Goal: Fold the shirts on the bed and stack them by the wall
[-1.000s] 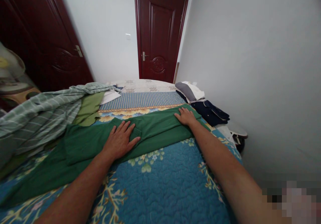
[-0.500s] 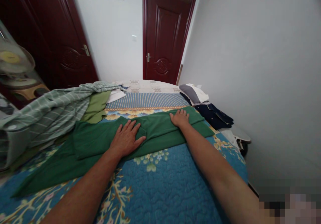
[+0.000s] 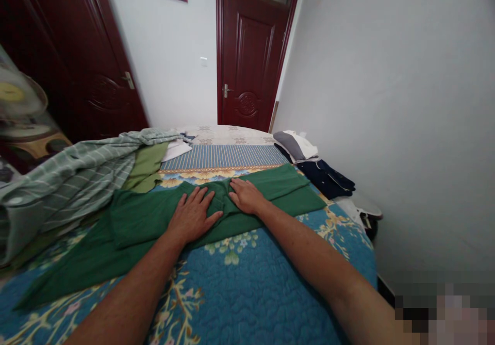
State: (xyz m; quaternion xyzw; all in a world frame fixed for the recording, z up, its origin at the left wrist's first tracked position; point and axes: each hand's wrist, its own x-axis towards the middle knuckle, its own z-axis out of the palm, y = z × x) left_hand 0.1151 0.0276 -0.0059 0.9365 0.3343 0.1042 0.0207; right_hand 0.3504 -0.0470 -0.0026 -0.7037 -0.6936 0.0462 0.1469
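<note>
A dark green garment (image 3: 143,216), folded into a long strip, lies across the bed. Its left end tapers to a point, and the kind of garment is not clear. My left hand (image 3: 193,215) rests flat on its middle with the fingers spread. Just to the right, my right hand (image 3: 246,196) lies on the same cloth, palm down and fingers stretched out. The cloth is slightly rumpled between the two hands. Neither hand grips it.
A checked grey-green shirt (image 3: 83,175) and a light green cloth (image 3: 145,167) lie at the left. Folded navy clothing (image 3: 327,179) and a grey-and-white folded garment (image 3: 296,145) sit along the right edge. Blue floral bedding (image 3: 263,283) covers the bed. A fan (image 3: 19,95) stands far left.
My right hand has slid left along the green garment, from near its right end to beside my left hand. My left hand has stayed in place on the cloth.
</note>
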